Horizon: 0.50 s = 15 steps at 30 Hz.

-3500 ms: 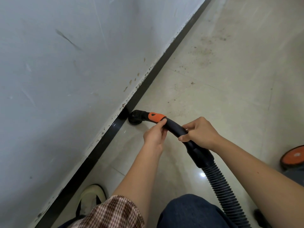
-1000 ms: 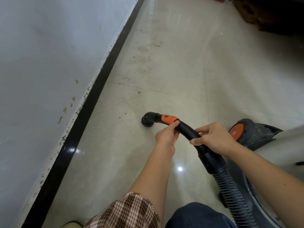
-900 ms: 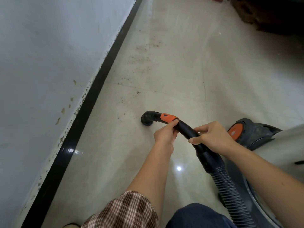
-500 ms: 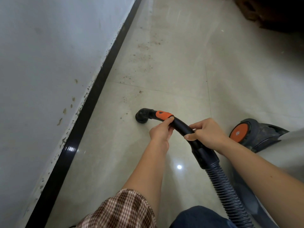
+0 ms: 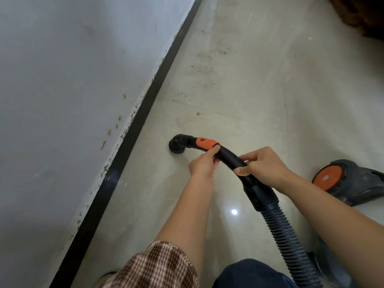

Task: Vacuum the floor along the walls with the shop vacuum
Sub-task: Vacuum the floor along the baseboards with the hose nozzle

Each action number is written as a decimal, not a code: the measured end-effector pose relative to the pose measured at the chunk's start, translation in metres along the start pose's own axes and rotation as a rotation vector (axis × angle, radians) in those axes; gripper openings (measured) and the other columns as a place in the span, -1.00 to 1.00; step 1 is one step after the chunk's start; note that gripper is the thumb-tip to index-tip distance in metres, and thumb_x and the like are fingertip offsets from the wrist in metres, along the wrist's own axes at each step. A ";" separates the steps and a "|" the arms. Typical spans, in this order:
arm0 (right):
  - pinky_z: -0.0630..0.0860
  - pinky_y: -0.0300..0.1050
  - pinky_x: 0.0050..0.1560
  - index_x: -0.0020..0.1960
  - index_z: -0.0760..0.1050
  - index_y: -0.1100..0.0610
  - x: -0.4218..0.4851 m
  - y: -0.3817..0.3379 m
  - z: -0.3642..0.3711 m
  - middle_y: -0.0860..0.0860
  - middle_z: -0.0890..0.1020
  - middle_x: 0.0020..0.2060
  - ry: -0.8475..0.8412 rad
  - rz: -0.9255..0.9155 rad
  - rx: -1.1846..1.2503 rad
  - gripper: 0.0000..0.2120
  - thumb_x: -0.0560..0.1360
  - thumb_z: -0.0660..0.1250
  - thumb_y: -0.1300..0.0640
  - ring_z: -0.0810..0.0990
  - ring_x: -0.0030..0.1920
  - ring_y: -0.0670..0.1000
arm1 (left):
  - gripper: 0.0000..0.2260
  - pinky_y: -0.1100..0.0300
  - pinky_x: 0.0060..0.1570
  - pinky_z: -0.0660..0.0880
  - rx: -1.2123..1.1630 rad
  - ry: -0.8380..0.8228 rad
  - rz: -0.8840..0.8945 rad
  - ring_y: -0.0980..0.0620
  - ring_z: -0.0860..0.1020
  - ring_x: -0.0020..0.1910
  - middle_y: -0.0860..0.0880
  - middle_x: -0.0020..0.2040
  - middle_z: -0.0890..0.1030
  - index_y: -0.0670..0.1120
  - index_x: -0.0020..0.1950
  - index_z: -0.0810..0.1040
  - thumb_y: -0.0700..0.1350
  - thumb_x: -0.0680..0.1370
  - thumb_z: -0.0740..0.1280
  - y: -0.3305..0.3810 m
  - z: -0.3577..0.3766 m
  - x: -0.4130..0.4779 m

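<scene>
A black curved vacuum wand [image 5: 228, 155] with an orange slider ends in a round nozzle [image 5: 177, 144] pressed to the pale tiled floor [image 5: 249, 90], a short way right of the black baseboard [image 5: 133, 129]. My left hand [image 5: 204, 164] grips the wand just behind the orange slider. My right hand [image 5: 262, 166] grips it farther back, above the cuff where the ribbed hose [image 5: 284, 233] begins. Brown dirt specks [image 5: 200, 74] lie on the tiles beyond the nozzle.
The grey wall [image 5: 62, 80] fills the left side, its lower edge chipped. The shop vacuum's base with an orange wheel [image 5: 328, 177] stands at the right, close to my right forearm. A dark brown object [image 5: 361, 13] sits at the top right.
The nozzle has slid from the baseboard out onto the tiles, then a little back toward the wall. The vacuum base came into view at the right. Both hands kept their grip.
</scene>
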State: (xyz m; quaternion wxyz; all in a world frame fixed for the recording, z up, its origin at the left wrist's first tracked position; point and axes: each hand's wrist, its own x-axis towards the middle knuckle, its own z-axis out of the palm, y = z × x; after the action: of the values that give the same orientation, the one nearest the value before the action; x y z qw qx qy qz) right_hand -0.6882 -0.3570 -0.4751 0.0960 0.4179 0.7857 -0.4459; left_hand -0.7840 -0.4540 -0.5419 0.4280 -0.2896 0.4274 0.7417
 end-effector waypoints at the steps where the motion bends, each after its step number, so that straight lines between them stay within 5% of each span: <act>1: 0.66 0.14 -0.02 -0.13 0.71 0.05 0.001 -0.003 0.002 0.15 0.72 -0.26 -0.005 -0.005 -0.003 -0.83 0.33 0.51 0.26 0.70 -0.19 0.21 | -0.70 0.27 0.02 0.55 -0.004 0.009 0.004 0.03 0.66 -0.10 -0.20 0.09 0.66 -0.31 0.17 0.58 -0.31 0.46 0.47 0.002 -0.003 -0.001; 9: 0.65 0.14 -0.04 -0.14 0.72 0.10 0.000 -0.017 0.016 0.20 0.70 -0.27 -0.063 -0.039 -0.037 -0.85 0.34 0.49 0.28 0.66 -0.29 0.16 | -0.73 0.40 -0.30 0.56 -0.043 0.087 0.031 0.10 0.64 -0.23 -0.16 -0.01 0.68 -0.28 0.11 0.59 -0.29 0.44 0.50 0.015 -0.021 -0.010; 15: 0.63 0.12 -0.03 -0.13 0.71 0.14 0.002 -0.028 0.035 0.23 0.69 -0.25 -0.114 -0.070 -0.050 -0.87 0.34 0.48 0.28 0.61 -0.34 0.07 | -0.82 0.40 -0.30 0.55 -0.057 0.136 0.056 0.11 0.62 -0.26 -0.11 -0.14 0.65 -0.24 -0.01 0.57 -0.29 0.44 0.50 0.028 -0.040 -0.014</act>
State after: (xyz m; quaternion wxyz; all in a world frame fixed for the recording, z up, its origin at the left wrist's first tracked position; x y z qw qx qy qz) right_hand -0.7181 -0.3901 -0.4791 0.1355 0.3617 0.8040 -0.4522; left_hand -0.8000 -0.5021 -0.5386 0.3689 -0.3392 0.4422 0.7439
